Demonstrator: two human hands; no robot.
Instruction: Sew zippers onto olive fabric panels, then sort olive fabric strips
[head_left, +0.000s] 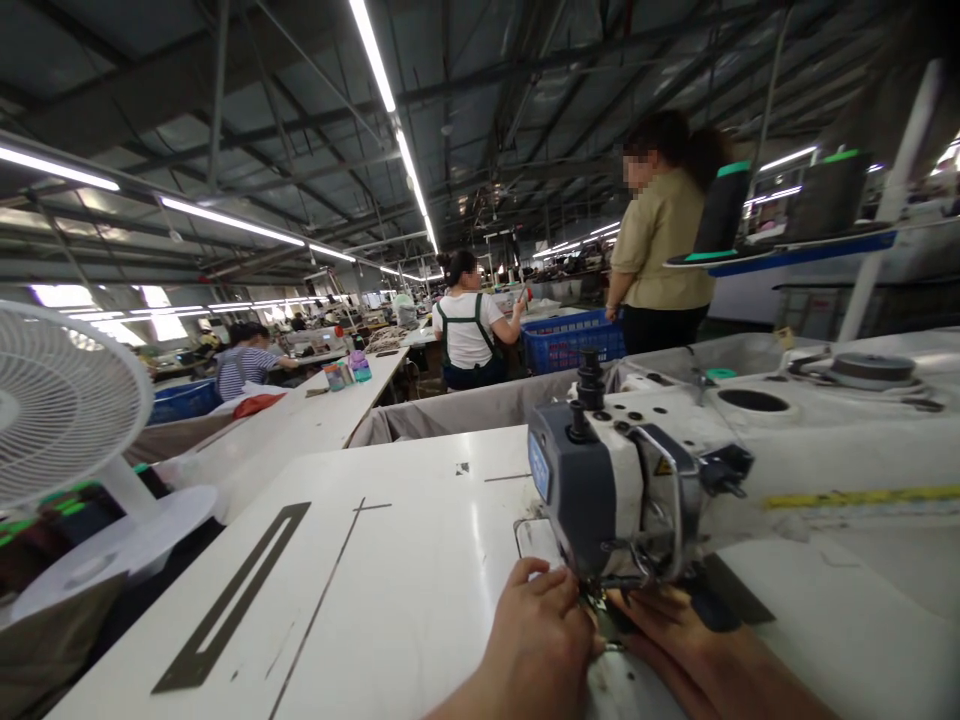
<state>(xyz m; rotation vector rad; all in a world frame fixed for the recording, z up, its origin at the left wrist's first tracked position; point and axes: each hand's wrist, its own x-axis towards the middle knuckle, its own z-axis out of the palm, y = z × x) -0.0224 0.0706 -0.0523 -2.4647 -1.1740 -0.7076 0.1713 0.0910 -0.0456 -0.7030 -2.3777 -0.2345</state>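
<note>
A sewing machine (pixel 589 490) with a dark grey head stands on the white table at the right. My left hand (pixel 544 625) is just left of the needle area, its fingers curled and pressed together; whatever they hold is hidden. On the other side, my right hand (pixel 690 635) reaches under the machine head, its fingertips partly covered by machine parts. A small piece of dark material (pixel 616 622) shows between the two hands, and I cannot make out who grips it. Further right, a dark flat piece (pixel 739 590) lies on the machine bed.
A slotted dark template (pixel 232 600) lies on the white table (pixel 405 600). A white fan (pixel 67 410) stands at the left. Thread cones (pixel 721 215) sit on a stand at the right. Beyond are blue crates (pixel 574 340), a standing person (pixel 664 240) and seated people (pixel 469 330).
</note>
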